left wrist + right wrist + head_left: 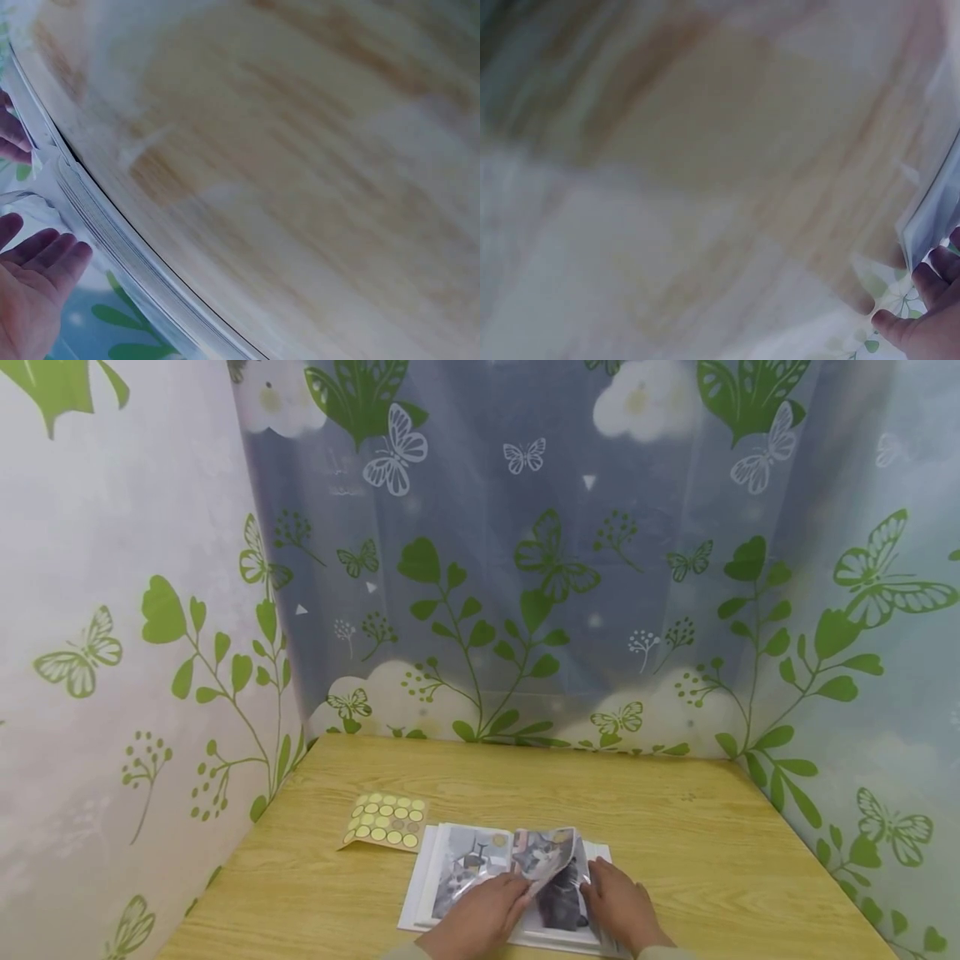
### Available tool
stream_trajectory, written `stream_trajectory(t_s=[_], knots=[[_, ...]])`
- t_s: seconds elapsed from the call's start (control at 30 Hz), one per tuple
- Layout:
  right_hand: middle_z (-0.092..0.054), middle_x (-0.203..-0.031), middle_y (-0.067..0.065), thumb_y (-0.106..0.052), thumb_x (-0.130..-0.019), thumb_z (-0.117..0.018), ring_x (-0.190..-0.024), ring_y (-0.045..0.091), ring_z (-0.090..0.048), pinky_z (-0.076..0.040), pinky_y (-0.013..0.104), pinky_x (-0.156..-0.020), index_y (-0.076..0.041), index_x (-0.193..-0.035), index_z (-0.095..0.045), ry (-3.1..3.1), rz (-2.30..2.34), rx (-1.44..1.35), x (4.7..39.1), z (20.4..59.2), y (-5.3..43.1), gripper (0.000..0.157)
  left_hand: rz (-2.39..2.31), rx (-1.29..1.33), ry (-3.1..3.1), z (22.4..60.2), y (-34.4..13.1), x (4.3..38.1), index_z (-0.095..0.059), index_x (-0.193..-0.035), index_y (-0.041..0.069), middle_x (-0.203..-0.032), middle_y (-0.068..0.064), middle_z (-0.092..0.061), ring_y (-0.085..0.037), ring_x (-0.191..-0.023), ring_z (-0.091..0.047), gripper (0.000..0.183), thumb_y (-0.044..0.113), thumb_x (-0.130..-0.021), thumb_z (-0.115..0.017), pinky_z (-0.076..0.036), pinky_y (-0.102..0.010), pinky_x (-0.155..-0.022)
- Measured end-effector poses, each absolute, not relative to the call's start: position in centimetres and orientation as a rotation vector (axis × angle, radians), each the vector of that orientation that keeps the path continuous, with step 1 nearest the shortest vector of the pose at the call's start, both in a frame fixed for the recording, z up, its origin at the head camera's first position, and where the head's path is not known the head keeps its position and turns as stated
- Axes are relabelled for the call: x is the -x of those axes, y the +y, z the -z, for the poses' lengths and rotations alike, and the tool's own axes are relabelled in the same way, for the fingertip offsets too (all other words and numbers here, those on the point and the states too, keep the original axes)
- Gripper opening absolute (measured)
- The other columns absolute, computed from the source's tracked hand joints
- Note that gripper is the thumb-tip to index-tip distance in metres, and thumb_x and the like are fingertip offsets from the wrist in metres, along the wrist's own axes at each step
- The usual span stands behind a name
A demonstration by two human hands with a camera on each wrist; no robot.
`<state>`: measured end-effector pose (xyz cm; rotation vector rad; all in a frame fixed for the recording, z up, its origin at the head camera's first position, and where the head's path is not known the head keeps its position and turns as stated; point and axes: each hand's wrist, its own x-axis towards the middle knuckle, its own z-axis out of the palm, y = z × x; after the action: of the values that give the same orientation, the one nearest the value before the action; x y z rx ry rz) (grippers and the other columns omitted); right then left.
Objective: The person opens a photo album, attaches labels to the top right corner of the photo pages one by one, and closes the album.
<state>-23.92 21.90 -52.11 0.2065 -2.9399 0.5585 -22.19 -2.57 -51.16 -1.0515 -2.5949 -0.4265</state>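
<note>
A photo album (420, 893) with white covers lies open on the wooden table, animal pictures in its clear pockets. One album page (551, 852) stands lifted and bent near the middle. My left hand (483, 910) lies over the lower left part of the album, fingertips right at the lifted page's lower edge. In the left wrist view that left hand (37, 289) shows its fingers extended beside the stack of pages (112, 217). My right hand (618, 902) is at the album's right edge. In the right wrist view, the right hand's fingers (930, 285) touch the album corner (919, 244), the thumb apart from them.
A sheet of round yellow stickers (386, 820) lies left of the album, its near edge bent up and a few circles without yellow. The wooden table (720, 843) stretches to a curtain (480, 635) with leaves and butterflies, which also hangs along both sides.
</note>
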Motion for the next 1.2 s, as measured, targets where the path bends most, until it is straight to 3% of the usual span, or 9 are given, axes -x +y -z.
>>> stream_trajectory(t_s=[0.13, 0.33, 0.5, 0.9, 1.03, 1.2], knots=[[-0.056, -0.133, 0.028, -0.021, -0.097, -0.059, -0.124, 0.046, -0.051, -0.035, 0.074, -0.096, 0.006, -0.128, -0.060, -2.940, -0.573, -0.219, 23.9, 52.1, 22.0, 0.041, 0.569, 0.971, -2.635, 50.8, -2.9, 22.0, -0.062, -0.124, 0.008, -0.114, -0.005, -0.068, -0.018, -0.101, -0.066, 0.029, 0.024, -0.103, -0.051, -0.055, -0.032, -0.087], [-0.054, -0.135, 0.029, -0.021, -0.097, -0.059, -0.126, 0.047, -0.049, -0.034, 0.073, -0.097, 0.007, -0.129, -0.058, -2.963, -0.594, -0.225, 23.9, 52.0, 22.0, 0.042, 0.830, 0.886, -2.591, 50.7, -3.0, 22.3, -0.062, -0.097, 0.015, -0.088, 0.005, -0.065, -0.007, -0.078, -0.061, 0.003, 0.017, -0.097, -0.060, -0.052, -0.026, -0.069], [-0.053, -0.136, 0.029, -0.021, -0.097, -0.060, -0.126, 0.047, -0.049, -0.035, 0.072, -0.098, 0.007, -0.129, -0.058, -2.976, -0.603, -0.215, 23.9, 52.0, 22.0, 0.043, 1.009, 0.862, -2.550, 50.7, -3.3, 22.3, -0.061, -0.089, 0.013, -0.081, 0.006, -0.065, -0.001, -0.071, -0.056, 0.006, 0.013, -0.095, -0.063, -0.049, -0.019, -0.063], [-0.050, -0.139, 0.030, -0.020, -0.097, -0.059, -0.129, 0.048, -0.046, -0.033, 0.072, -0.099, 0.008, -0.131, -0.056, -2.979, -0.632, -0.199, 24.0, 52.0, 22.1, 0.044, 1.429, 0.641, -2.509, 50.8, -4.5, 21.3, -0.062, -0.094, 0.007, -0.084, 0.002, -0.065, -0.003, -0.070, -0.053, 0.003, 0.010, -0.094, -0.063, -0.048, -0.022, -0.060], [-0.051, -0.138, 0.030, -0.019, -0.097, -0.060, -0.128, 0.048, -0.047, -0.035, 0.071, -0.099, 0.008, -0.131, -0.056, -2.974, -0.626, -0.211, 24.1, 52.1, 22.2, 0.044, 1.551, 0.542, -2.480, 50.6, -4.9, 21.1, -0.064, -0.104, 0.003, -0.086, 0.001, -0.067, -0.004, -0.074, -0.060, 0.014, 0.009, -0.091, -0.064, -0.053, -0.022, -0.064], [-0.051, -0.138, 0.029, -0.021, -0.097, -0.059, -0.128, 0.047, -0.047, -0.033, 0.073, -0.099, 0.008, -0.131, -0.056, -2.990, -0.615, -0.215, 24.2, 52.2, 22.1, 0.044, 1.711, 0.429, -2.452, 50.4, -5.8, 21.0, -0.062, -0.116, -0.002, -0.081, -0.002, -0.064, -0.008, -0.070, -0.063, 0.028, 0.007, -0.089, -0.063, -0.055, -0.022, -0.060]])
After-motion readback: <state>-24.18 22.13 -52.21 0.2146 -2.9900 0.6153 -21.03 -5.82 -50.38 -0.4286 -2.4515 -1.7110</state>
